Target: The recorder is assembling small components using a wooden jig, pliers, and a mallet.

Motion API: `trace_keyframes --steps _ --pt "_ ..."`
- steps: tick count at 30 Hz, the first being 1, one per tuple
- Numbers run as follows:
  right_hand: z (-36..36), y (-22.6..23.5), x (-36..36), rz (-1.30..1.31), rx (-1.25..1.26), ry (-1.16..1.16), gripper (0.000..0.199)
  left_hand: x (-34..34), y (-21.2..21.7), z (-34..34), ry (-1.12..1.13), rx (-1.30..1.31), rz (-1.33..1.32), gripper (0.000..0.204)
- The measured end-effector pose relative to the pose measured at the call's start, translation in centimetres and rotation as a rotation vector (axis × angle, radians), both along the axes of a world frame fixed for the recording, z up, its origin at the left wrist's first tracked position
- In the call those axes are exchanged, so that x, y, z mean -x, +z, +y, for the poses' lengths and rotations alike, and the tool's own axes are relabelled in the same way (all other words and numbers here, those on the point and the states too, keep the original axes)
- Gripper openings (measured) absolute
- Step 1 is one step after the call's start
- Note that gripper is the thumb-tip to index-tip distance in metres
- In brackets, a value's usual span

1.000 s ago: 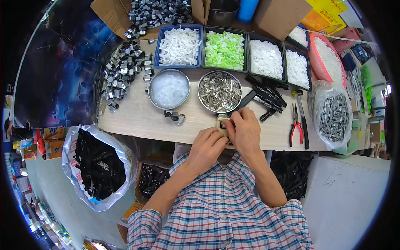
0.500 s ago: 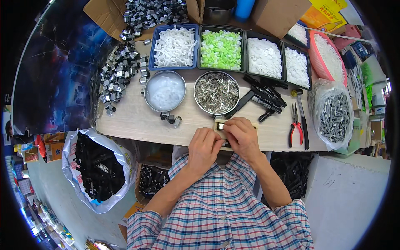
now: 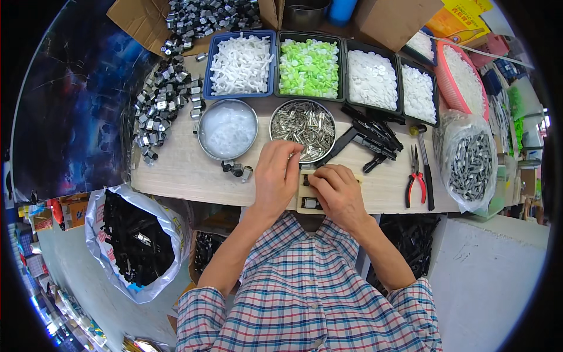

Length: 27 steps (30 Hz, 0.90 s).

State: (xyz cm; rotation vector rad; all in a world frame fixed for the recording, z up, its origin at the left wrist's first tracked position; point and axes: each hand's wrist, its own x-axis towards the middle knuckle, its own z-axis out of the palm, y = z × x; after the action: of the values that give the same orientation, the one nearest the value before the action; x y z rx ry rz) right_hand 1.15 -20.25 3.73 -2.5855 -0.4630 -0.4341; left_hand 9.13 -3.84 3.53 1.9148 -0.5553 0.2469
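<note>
Small pale block [image 3: 309, 197] at the near edge of the counter [image 3: 187, 173], between your 2 hands — a dark fitting sits at its lower end. Your right hand [image 3: 339, 195] lies over the block's right half, its grip pressed down on a dark piece at the top. Your left hand [image 3: 275, 176] steadies the left side, fingertips reaching to the rim of the round tin of metal pins [image 3: 303, 127]; whether its grip pinches a pin cannot be told. The step appears to be seating a part into the block. The next move likely calls for a straight, firm press with the block held square. Hidden — most of the block's top face, and the part itself under your fingers. Beyond lie red-handled pliers [image 3: 415, 183] and a tray of green caps [image 3: 308, 67].
</note>
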Motion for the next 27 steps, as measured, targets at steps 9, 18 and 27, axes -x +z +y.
trace_keyframes --steps 9,18,27 --pt "0.0 1.0 1.6 0.025 0.102 -0.009 0.04 -2.7 -1.0 -2.2 -0.126 -0.246 -0.139 0.025" --pt "-2.5 2.6 -3.6 -0.116 -0.241 -0.2 0.037 -2.6 -1.9 -2.6 -0.072 -0.315 -0.124 0.018" --pt "-5.9 1.3 -16.1 -0.15 -0.031 -0.331 0.012 -2.5 -2.2 -2.9 -0.076 -0.269 -0.169 0.017"
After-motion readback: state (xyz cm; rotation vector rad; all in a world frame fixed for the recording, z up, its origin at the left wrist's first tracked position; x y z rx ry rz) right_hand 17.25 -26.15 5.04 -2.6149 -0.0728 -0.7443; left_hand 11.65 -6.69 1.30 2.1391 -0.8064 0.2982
